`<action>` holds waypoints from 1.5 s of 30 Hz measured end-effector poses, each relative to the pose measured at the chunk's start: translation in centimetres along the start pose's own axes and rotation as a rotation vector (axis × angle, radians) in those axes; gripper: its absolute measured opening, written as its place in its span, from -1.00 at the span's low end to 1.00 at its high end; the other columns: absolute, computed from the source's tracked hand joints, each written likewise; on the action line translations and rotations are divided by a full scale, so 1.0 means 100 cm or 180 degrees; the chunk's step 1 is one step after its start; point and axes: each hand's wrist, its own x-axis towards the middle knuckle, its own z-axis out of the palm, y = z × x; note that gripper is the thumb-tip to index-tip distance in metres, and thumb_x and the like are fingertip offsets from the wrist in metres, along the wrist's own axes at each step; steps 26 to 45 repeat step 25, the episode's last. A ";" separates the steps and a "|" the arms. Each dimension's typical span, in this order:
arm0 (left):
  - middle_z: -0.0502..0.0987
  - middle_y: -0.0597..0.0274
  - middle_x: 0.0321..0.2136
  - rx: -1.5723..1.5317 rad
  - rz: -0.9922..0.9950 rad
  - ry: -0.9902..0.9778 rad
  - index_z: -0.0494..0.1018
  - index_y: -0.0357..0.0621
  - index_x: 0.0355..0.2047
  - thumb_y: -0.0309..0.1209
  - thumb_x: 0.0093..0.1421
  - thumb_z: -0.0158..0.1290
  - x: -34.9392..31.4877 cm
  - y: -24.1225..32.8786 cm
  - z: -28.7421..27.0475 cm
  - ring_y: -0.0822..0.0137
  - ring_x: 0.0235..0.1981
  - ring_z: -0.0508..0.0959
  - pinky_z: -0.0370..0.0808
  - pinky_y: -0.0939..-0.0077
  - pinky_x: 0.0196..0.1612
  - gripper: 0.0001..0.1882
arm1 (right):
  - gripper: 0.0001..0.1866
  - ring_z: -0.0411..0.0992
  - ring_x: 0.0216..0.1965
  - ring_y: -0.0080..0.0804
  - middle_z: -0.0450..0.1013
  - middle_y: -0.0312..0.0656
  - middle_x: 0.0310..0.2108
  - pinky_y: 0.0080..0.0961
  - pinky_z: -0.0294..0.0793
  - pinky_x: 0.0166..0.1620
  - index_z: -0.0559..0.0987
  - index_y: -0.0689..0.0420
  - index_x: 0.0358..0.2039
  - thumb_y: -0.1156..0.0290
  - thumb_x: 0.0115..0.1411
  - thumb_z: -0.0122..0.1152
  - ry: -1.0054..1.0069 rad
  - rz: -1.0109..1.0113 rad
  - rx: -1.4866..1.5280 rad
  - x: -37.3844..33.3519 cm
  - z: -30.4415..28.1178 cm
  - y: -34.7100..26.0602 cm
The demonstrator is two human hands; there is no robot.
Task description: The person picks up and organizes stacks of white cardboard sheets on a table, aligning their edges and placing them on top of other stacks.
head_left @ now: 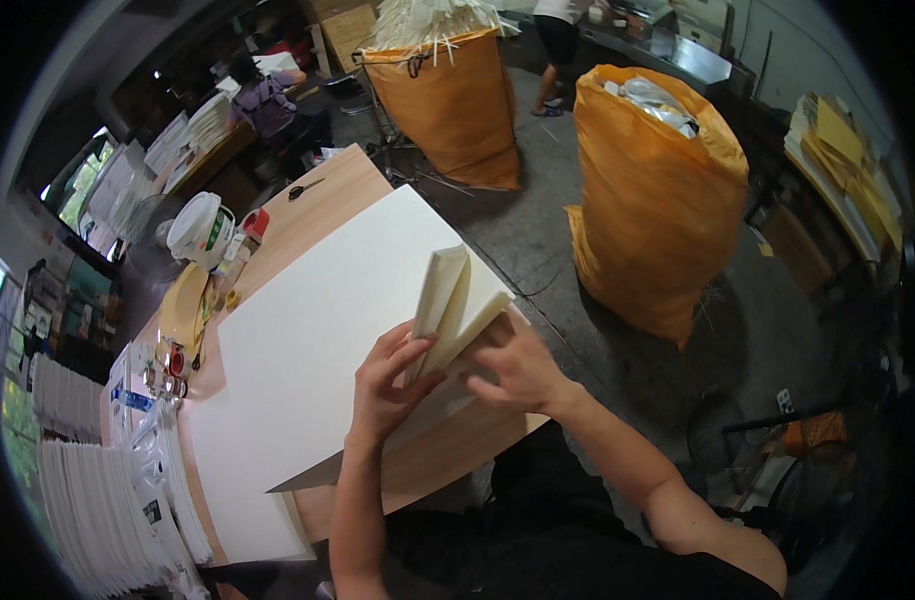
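Observation:
A folded cream-white piece [446,300], like stiff paper or thin board, is held up in front of me over the table. Its panels open in a V toward the top. My left hand [390,380] grips its left side, thumb low and fingers along the near face. On the other side my right hand [518,365] has its fingers curled at the right panel, some of them hidden behind it. Large white sheets [308,290] lie beneath the hands on the wooden table [353,180].
Scissors [306,188], a white bucket [200,230], tape rolls [255,224] and a bottle [132,400] line the table's left side. Stacked white sheets [88,510] stand lower left. Two large orange sacks [658,200] stand beyond. A person [268,105] sits at another table; another stands farther back.

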 end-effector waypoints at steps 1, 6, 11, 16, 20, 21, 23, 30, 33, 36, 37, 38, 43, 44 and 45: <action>0.52 0.01 0.19 0.0473 0.0206 -0.0154 0.58 0.13 0.13 -0.47 -0.04 0.45 0.000 0.003 0.001 0.01 0.10 0.60 0.59 0.13 0.16 -0.34 | -0.67 0.35 0.21 0.00 0.52 -0.06 0.01 0.05 0.14 0.33 0.68 0.06 -0.14 0.11 0.20 0.31 -0.0352 -0.0215 0.0047 -0.005 0.005 0.001; 0.40 0.01 0.31 0.1194 0.0478 -0.0422 0.49 0.23 0.24 -0.36 0.00 0.42 0.003 0.010 0.001 -0.03 0.07 0.59 0.57 0.10 0.16 -0.26 | -0.57 0.26 0.31 -0.03 0.48 -0.11 0.15 0.04 -0.05 0.41 0.67 0.00 0.02 0.07 0.21 0.27 -0.1433 0.0533 0.0477 -0.007 0.003 0.003; 0.57 0.08 0.10 0.1040 0.0170 -0.0431 0.48 -0.05 0.21 -0.37 0.06 0.36 0.016 0.006 0.004 -0.01 0.05 0.61 0.56 0.14 0.15 -0.35 | -0.66 0.37 0.22 -0.05 0.53 -0.11 0.08 -0.01 0.20 0.32 0.69 0.07 -0.06 0.21 0.19 0.30 -0.0990 0.0652 0.0626 -0.002 0.002 -0.004; 0.62 0.06 0.00 0.1165 0.0247 -0.0329 0.50 -0.10 0.16 -0.34 0.08 0.34 0.013 0.000 0.007 -0.04 0.08 0.59 0.56 0.14 0.13 -0.40 | -0.81 0.54 -0.18 -0.23 0.57 -0.11 -0.20 -0.25 0.50 -0.01 0.62 0.18 -0.19 0.35 0.27 0.28 0.1033 0.1192 0.1199 -0.052 -0.010 0.033; 0.62 0.06 0.00 0.1297 0.0454 -0.0314 0.51 -0.12 0.13 -0.34 0.07 0.34 0.023 0.010 0.012 -0.05 0.11 0.58 0.54 0.12 0.16 -0.42 | -0.76 0.53 -0.36 -0.28 0.52 -0.05 -0.42 -0.23 0.49 -0.27 0.57 0.22 -0.28 0.27 0.33 0.23 0.0887 0.3325 0.0081 -0.283 0.018 0.145; 0.62 0.06 0.01 0.1308 0.0450 -0.0332 0.51 -0.12 0.13 -0.34 0.07 0.34 0.025 0.011 0.014 -0.05 0.12 0.57 0.54 0.12 0.16 -0.42 | -0.74 0.57 -0.32 -0.19 0.58 -0.05 -0.38 -0.18 0.51 -0.24 0.57 0.20 -0.29 0.24 0.28 0.28 -0.0250 0.3762 0.0083 -0.357 0.038 0.152; 0.62 0.07 0.02 0.1270 0.0354 -0.0320 0.51 -0.12 0.13 -0.34 0.07 0.34 0.024 0.008 0.014 -0.04 0.11 0.58 0.54 0.12 0.16 -0.42 | -0.62 0.59 -0.08 -0.13 0.63 0.05 -0.11 -0.19 0.57 -0.01 0.65 0.08 0.00 0.16 0.25 0.33 -0.2521 0.4949 0.1218 -0.501 0.076 0.142; 0.61 0.09 0.03 0.1197 0.0156 -0.0273 0.51 -0.12 0.13 -0.33 0.08 0.34 0.011 -0.004 0.005 -0.03 0.09 0.59 0.54 0.12 0.16 -0.42 | -0.52 0.58 -0.10 -0.12 0.62 0.05 -0.07 -0.21 0.58 -0.02 0.63 0.01 0.16 0.09 0.28 0.31 -0.3887 0.5032 0.1482 -0.581 0.095 0.144; 0.61 0.09 0.03 0.1197 0.0156 -0.0273 0.51 -0.12 0.13 -0.33 0.08 0.34 0.011 -0.004 0.005 -0.03 0.09 0.59 0.54 0.12 0.16 -0.42 | -0.52 0.58 -0.10 -0.12 0.62 0.05 -0.07 -0.21 0.58 -0.02 0.63 0.01 0.16 0.09 0.28 0.31 -0.3887 0.5032 0.1482 -0.581 0.095 0.144; 0.61 0.09 0.03 0.1197 0.0156 -0.0273 0.51 -0.12 0.13 -0.33 0.08 0.34 0.011 -0.004 0.005 -0.03 0.09 0.59 0.54 0.12 0.16 -0.42 | -0.52 0.58 -0.10 -0.12 0.62 0.05 -0.07 -0.21 0.58 -0.02 0.63 0.01 0.16 0.09 0.28 0.31 -0.3887 0.5032 0.1482 -0.581 0.095 0.144; 0.61 0.09 0.03 0.1197 0.0156 -0.0273 0.51 -0.12 0.13 -0.33 0.08 0.34 0.011 -0.004 0.005 -0.03 0.09 0.59 0.54 0.12 0.16 -0.42 | -0.52 0.58 -0.10 -0.12 0.62 0.05 -0.07 -0.21 0.58 -0.02 0.63 0.01 0.16 0.09 0.28 0.31 -0.3887 0.5032 0.1482 -0.581 0.095 0.144; 0.61 0.09 0.03 0.1197 0.0156 -0.0273 0.51 -0.12 0.13 -0.33 0.08 0.34 0.011 -0.004 0.005 -0.03 0.09 0.59 0.54 0.12 0.16 -0.42 | -0.52 0.58 -0.10 -0.12 0.62 0.05 -0.07 -0.21 0.58 -0.02 0.63 0.01 0.16 0.09 0.28 0.31 -0.3887 0.5032 0.1482 -0.581 0.095 0.144; 0.61 0.09 0.03 0.1197 0.0156 -0.0273 0.51 -0.12 0.13 -0.33 0.08 0.34 0.011 -0.004 0.005 -0.03 0.09 0.59 0.54 0.12 0.16 -0.42 | -0.52 0.58 -0.10 -0.12 0.62 0.05 -0.07 -0.21 0.58 -0.02 0.63 0.01 0.16 0.09 0.28 0.31 -0.3887 0.5032 0.1482 -0.581 0.095 0.144; 0.61 0.09 0.03 0.1197 0.0156 -0.0273 0.51 -0.12 0.13 -0.33 0.08 0.34 0.011 -0.004 0.005 -0.03 0.09 0.59 0.54 0.12 0.16 -0.42 | -0.52 0.58 -0.10 -0.12 0.62 0.05 -0.07 -0.21 0.58 -0.02 0.63 0.01 0.16 0.09 0.28 0.31 -0.3887 0.5032 0.1482 -0.581 0.095 0.144; 0.61 0.09 0.03 0.1197 0.0156 -0.0273 0.51 -0.12 0.13 -0.33 0.08 0.34 0.011 -0.004 0.005 -0.03 0.09 0.59 0.54 0.12 0.16 -0.42 | -0.52 0.58 -0.10 -0.12 0.62 0.05 -0.07 -0.21 0.58 -0.02 0.63 0.01 0.16 0.09 0.28 0.31 -0.3887 0.5032 0.1482 -0.581 0.095 0.144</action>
